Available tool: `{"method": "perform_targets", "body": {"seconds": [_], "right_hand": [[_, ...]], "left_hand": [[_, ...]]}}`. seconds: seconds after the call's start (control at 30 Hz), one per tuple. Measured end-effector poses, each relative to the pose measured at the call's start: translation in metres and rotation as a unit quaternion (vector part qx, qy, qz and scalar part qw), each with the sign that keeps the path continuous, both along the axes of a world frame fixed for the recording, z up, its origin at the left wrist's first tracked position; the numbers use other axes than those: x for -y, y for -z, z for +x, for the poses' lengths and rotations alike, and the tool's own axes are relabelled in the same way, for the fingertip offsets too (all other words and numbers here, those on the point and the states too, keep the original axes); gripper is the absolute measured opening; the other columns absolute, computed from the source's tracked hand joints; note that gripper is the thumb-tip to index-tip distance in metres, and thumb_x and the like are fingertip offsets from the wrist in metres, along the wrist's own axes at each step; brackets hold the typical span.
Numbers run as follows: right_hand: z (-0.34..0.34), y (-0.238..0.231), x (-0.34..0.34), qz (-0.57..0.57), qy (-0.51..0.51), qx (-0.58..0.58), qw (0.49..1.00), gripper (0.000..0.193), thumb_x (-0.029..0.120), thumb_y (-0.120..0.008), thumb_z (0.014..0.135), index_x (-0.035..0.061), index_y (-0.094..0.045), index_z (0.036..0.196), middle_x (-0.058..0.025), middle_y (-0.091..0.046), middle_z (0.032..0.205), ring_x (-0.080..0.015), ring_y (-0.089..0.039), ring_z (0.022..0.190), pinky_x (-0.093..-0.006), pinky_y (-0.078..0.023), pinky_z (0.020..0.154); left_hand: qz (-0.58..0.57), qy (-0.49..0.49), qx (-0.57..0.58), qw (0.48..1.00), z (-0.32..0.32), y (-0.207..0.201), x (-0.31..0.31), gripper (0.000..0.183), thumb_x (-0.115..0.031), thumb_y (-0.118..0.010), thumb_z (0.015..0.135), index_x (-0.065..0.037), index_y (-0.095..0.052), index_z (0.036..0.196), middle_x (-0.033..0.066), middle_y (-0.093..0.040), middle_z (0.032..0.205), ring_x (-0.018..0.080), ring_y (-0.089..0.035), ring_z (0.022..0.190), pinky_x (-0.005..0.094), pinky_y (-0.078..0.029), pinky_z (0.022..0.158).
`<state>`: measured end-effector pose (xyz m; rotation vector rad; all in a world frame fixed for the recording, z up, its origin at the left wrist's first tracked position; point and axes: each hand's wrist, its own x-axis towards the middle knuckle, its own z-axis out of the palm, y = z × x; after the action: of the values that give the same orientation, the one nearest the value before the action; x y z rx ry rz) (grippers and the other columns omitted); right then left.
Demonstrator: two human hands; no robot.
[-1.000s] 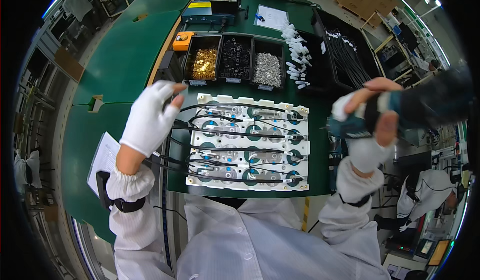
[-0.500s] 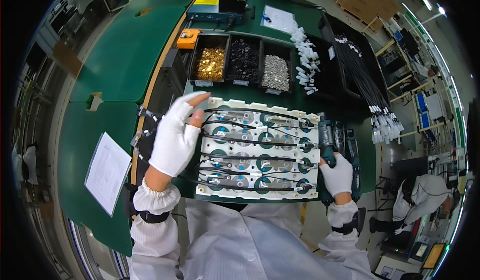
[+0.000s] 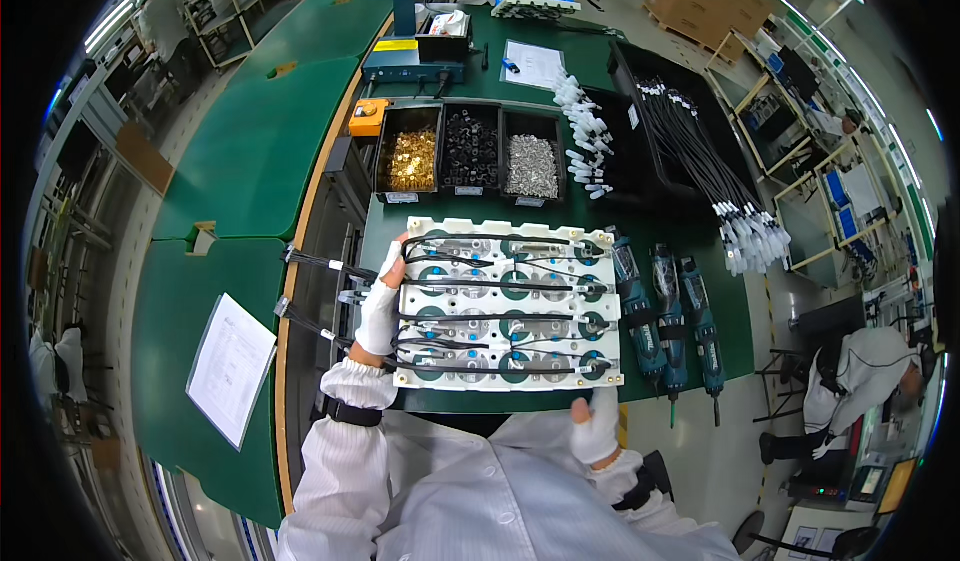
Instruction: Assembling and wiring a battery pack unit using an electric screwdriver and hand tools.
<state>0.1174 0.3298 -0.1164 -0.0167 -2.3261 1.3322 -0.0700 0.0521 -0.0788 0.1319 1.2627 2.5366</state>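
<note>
A white plastic frame (image 3: 510,304) with black cables, clear round windows and blue dots lies before me on the green bench. My left hand (image 3: 380,306), in a white fingertip-less glove, grips its left edge; some of its fingers are hidden behind that side. Close against the front edge near the right corner is my right hand (image 3: 597,431), gloved alike. Its thumb stands apart and its fingers point toward the frame, their tips partly out of sight. Teal power screwdrivers (image 3: 668,326) lie to the right of the frame, with no hand on them.
Black bins with gold pieces (image 3: 411,161), black pieces (image 3: 472,151) and silver pieces (image 3: 533,166) stand behind the frame. Black cables with white-capped ends (image 3: 750,236) hang from a box at right. A paper sheet (image 3: 232,369) lies at left. A person (image 3: 850,381) works at far right.
My right hand has left the power screwdriver and come to the frame's front edge. My left hand has lowered onto the frame's left side. The view has shifted somewhat.
</note>
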Motion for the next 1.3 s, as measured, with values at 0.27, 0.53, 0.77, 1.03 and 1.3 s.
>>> {"method": "perform_targets", "body": {"seconds": [0.27,0.53,0.77,1.03,1.3], "right_hand": [[-0.024,0.029,0.03,-0.07,0.047,-0.005,0.996,0.04,0.026,-0.054,0.103,-0.0012,-0.055,0.132,-0.0228,-0.06,0.13,-0.0432,-0.057,0.119,-0.0514,-0.041,0.105],[0.064,-0.01,-0.001,-0.017,-0.046,0.116,0.992,0.056,0.027,-0.048,0.106,-0.0074,-0.034,0.148,-0.0255,-0.052,0.142,-0.0353,-0.056,0.128,-0.0463,-0.044,0.109],[-0.031,-0.122,-0.003,0.074,0.017,0.208,0.975,0.047,0.041,-0.061,0.101,-0.0033,-0.058,0.118,-0.028,-0.068,0.095,-0.0486,-0.065,0.089,-0.0522,-0.051,0.076],[-0.129,-0.136,0.0,0.263,0.07,0.163,0.949,0.051,0.047,-0.058,0.101,-0.0006,-0.06,0.084,-0.0287,-0.066,0.073,-0.0479,-0.067,0.068,-0.0545,-0.055,0.062],[-0.145,-0.123,-0.012,0.155,0.008,0.171,0.973,0.053,0.049,-0.061,0.098,-0.0042,-0.066,0.096,-0.0253,-0.07,0.084,-0.04,-0.071,0.081,-0.0461,-0.056,0.074]], "left_hand": [[0.17,0.029,0.102,0.98,0.001,0.007,-0.012,0.057,-0.028,-0.051,0.102,-0.007,-0.036,0.152,0.0191,-0.057,0.14,0.0292,-0.065,0.119,0.0408,-0.058,0.098],[0.173,-0.043,0.097,0.979,0.099,-0.011,-0.027,0.06,-0.028,-0.052,0.099,-0.011,-0.032,0.153,0.021,-0.052,0.144,0.0344,-0.059,0.127,0.047,-0.054,0.105],[-0.028,-0.047,0.089,0.994,0.044,-0.044,-0.008,0.076,-0.055,-0.044,0.107,-0.009,-0.02,0.163,0.0161,-0.044,0.154,0.0265,-0.051,0.136,0.0391,-0.046,0.111],[-0.315,-0.115,0.045,0.941,0.01,0.006,0.0,0.058,-0.053,-0.046,0.107,0.0,-0.059,0.13,0.0101,-0.068,0.108,0.0183,-0.063,0.094,0.0325,-0.05,0.088],[-0.25,-0.048,0.124,0.959,-0.022,0.038,0.025,0.028,-0.026,-0.054,0.104,-0.004,-0.058,0.121,0.0096,-0.069,0.099,0.0174,-0.07,0.079,0.0342,-0.059,0.069]]}}
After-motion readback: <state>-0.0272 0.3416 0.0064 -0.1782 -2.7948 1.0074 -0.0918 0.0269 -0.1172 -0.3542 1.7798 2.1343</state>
